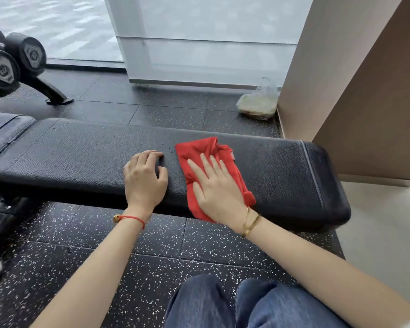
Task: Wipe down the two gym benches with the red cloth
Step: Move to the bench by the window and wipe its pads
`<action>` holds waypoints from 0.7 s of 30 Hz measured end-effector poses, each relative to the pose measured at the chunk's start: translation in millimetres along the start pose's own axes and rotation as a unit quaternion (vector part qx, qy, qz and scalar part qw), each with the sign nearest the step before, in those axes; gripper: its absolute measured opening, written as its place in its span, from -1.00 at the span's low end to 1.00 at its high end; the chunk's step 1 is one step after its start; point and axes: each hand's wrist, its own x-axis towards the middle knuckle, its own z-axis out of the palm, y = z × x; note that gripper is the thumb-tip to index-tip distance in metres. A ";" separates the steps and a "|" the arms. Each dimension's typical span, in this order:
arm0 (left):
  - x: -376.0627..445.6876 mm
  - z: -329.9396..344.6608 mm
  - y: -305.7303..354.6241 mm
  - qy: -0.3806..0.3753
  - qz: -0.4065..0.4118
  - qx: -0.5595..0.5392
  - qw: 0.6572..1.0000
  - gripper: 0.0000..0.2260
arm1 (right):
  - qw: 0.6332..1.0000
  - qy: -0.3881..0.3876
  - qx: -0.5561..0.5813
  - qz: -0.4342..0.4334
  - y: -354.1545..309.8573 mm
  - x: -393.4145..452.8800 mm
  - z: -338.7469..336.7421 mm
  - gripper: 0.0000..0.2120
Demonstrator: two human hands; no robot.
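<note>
We are pressing the red cloth (213, 166) flat under our right hand (217, 185), fingers straight | left hand (145, 178) is bracing beside it, fingers curled, holding nothing | bench (69, 152) is running lengthwise left-right; unwiped stretch lying leftward.

Your right hand (217, 185) lies flat on cloth (206, 152) on bench (282, 171); left hand (145, 178) just left; dumbbells (12, 60) behind-left, bag (258, 102) behind.

Blue jeans (223, 304), red string bracelet (130, 218)
</note>
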 end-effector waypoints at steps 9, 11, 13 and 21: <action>-1.8 1.8 -1.6 0.011 0.010 -0.008 1.000 -0.72 | 0.996 0.024 -0.015 0.090 75.5 -41.7 -17.8 -0.48; -1.7 2.3 -0.1 0.011 0.005 -0.001 1.000 -0.71 | 0.992 0.030 -0.019 0.117 66.4 -32.6 -15.4 -0.48; -1.6 2.9 2.2 0.008 -0.002 0.002 1.000 -0.69 | 0.993 0.032 -0.020 0.110 45.4 -22.4 -10.0 -0.47; -1.5 0.5 0.5 0.006 0.011 -0.007 1.000 -0.68 | 0.999 -0.003 -0.017 -0.032 -0.2 -3.3 1.6 -0.47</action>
